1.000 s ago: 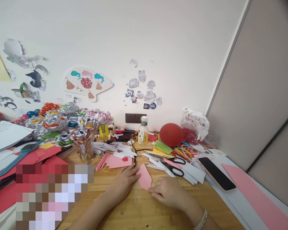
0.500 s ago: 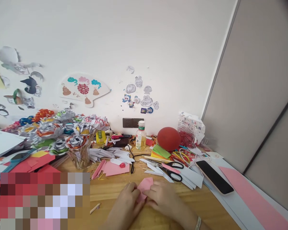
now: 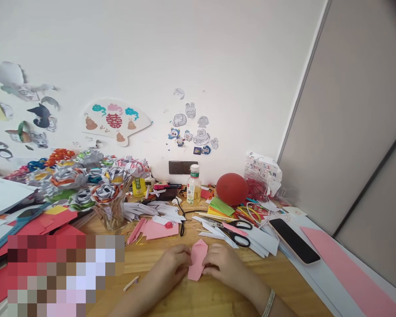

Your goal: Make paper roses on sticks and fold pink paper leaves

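Note:
A small folded pink paper (image 3: 197, 261) lies on the wooden table (image 3: 198, 299) between my two hands. My left hand (image 3: 171, 266) pinches its left edge with curled fingers. From the other side my right hand (image 3: 225, 265), a bracelet on its wrist, grips the paper's right edge with bent fingers. The paper's pointed top sticks up between the fingertips.
Black-handled scissors (image 3: 237, 233) and white paper strips lie just behind the hands. A phone (image 3: 293, 241) and a long pink sheet (image 3: 346, 273) sit to the right. A glass of paper flowers (image 3: 110, 207), a small bottle (image 3: 193, 185) and a red ball (image 3: 232, 189) stand farther back.
The pink paper was flat and wider a second ago; both hands closed in on it and it now shows as a narrower folded piece held between them.

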A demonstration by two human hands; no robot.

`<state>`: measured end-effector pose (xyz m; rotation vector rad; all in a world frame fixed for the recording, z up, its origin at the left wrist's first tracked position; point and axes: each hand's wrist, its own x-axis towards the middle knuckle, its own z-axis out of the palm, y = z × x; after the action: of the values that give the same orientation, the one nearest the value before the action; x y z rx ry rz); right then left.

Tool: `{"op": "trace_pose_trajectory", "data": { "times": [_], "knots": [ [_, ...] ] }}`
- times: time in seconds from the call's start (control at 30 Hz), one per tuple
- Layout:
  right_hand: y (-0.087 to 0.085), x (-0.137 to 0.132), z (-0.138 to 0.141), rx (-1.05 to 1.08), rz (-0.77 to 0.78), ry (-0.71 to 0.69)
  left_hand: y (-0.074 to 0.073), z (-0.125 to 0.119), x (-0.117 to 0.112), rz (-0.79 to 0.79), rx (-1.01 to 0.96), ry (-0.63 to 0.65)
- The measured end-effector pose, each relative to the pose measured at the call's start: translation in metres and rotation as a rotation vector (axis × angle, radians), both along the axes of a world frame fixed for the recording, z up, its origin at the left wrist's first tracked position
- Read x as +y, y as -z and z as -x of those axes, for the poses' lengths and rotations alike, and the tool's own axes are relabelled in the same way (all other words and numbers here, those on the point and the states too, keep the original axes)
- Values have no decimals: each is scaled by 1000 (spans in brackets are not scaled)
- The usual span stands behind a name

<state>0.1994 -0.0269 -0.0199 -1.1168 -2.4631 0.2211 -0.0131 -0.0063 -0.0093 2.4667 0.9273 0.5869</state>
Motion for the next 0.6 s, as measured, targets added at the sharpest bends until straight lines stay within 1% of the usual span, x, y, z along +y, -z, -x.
{"op": "trace_pose_trajectory", "data": {
  "times": [0.2,0.43,0.6],
  "knots": [
    [3,5,-3,114,65,-2,0,5,0,-80,87,71],
    [9,9,-4,202,135,38,-9,4,-5,-68,116,135],
    [8,9,-2,253,184,63,-15,2,-9,-58,143,138]
  ]
}}
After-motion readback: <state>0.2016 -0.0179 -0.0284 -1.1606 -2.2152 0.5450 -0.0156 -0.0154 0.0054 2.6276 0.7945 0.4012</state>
